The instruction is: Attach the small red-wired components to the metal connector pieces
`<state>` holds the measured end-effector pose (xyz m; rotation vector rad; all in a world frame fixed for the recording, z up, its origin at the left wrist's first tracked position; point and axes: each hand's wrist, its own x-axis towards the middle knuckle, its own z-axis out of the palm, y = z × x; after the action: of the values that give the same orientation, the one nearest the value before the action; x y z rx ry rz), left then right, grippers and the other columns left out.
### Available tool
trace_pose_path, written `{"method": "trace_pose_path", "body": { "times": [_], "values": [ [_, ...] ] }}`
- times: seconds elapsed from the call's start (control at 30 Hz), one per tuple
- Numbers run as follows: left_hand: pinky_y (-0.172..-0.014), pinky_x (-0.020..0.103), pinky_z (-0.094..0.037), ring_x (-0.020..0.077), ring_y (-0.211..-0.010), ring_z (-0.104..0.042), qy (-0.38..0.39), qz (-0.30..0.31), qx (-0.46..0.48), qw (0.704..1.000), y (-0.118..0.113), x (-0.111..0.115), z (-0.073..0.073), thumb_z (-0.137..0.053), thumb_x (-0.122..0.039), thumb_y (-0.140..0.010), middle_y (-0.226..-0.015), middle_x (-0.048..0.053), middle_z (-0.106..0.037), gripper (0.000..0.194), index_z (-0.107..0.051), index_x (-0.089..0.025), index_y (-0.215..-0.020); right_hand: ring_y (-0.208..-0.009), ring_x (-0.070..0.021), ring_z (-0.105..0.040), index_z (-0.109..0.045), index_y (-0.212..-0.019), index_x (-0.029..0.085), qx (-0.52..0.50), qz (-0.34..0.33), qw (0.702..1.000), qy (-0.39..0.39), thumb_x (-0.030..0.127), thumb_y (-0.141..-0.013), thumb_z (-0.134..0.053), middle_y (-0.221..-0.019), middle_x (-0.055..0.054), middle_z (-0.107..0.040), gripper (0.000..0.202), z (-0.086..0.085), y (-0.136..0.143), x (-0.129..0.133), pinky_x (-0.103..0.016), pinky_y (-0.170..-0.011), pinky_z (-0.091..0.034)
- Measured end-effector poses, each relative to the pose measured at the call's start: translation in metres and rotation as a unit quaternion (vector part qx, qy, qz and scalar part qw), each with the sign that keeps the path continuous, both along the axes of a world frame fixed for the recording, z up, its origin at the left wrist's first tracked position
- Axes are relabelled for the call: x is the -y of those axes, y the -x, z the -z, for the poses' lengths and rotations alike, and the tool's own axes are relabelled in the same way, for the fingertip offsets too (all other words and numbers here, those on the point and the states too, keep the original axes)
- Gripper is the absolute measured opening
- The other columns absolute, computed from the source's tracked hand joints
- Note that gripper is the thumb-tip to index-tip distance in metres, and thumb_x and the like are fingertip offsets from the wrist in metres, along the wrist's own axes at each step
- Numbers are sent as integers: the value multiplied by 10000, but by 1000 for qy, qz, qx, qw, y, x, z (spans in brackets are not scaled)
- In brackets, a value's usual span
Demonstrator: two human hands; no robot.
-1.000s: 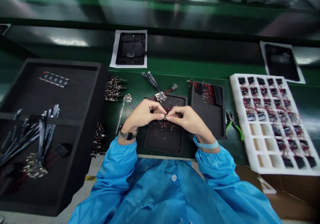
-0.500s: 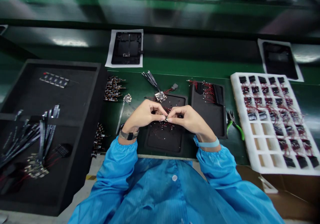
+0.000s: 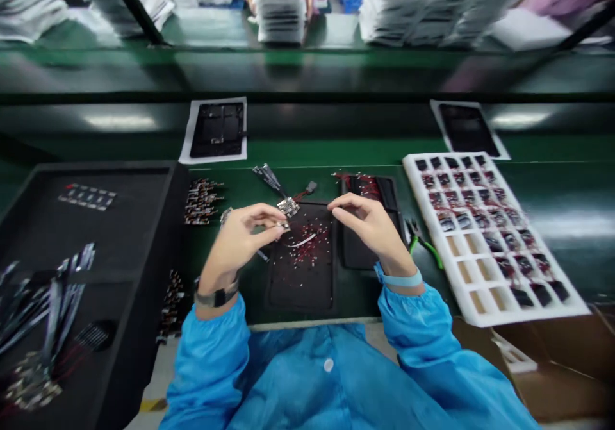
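My left hand [image 3: 243,244] pinches a small circuit board [image 3: 283,226] between thumb and fingertips, above the left edge of a black tray [image 3: 300,295]. A thin pale strip [image 3: 303,241] curves from beneath those fingers; whether it joins the board is unclear. Below lie short red wires [image 3: 312,250] with white ends, scattered in the tray. My right hand [image 3: 369,228] hovers between this tray and a second black tray [image 3: 358,254], its thumb and index finger slightly apart with nothing visible between them. Another board with dark ribbon cables [image 3: 288,207] rests just beyond my left fingertips.
At right, a white compartment tray [image 3: 461,295] holds small black parts with red wires; green-handled pliers [image 3: 425,244] lie beside it. A deep black box [image 3: 115,250] with ribbon cables stands left, near clustered small parts [image 3: 204,200]. A person's hands appear behind stacked white trays [image 3: 281,10].
My hands have parted: the left moved left with the small board, the right moved right. The camera view has tilted up, bringing the far stacks and another person into sight.
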<state>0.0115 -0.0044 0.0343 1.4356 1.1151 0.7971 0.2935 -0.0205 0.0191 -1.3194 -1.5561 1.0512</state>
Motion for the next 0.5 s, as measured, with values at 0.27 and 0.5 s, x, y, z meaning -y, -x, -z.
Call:
{"method": "trace_pose_path", "body": {
  "times": [0.27, 0.5],
  "values": [
    [-867, 382, -545, 258, -885, -712, -271, -17, -212, 939, -65, -32, -100, -732, -257, -835, -935, 14, -791, 136, -829, -293, -923, -660, -150, -624, -719, -832, 138, -41, 44, 997, 57, 378, -902, -687, -718, -30, -701, 252, 31, -63, -18, -282, -693, -473],
    [-881, 377, -496, 258, -841, -677, -342, 110, -261, 896, -265, -139, -112, -661, 3, -699, -850, 63, -751, 386, -791, -179, -1013, -597, -116, -529, -736, -859, 128, -31, 31, 996, 78, 267, -942, -660, -629, 21, -617, 179, 62, -74, -21, -235, -584, -355]
  ]
}}
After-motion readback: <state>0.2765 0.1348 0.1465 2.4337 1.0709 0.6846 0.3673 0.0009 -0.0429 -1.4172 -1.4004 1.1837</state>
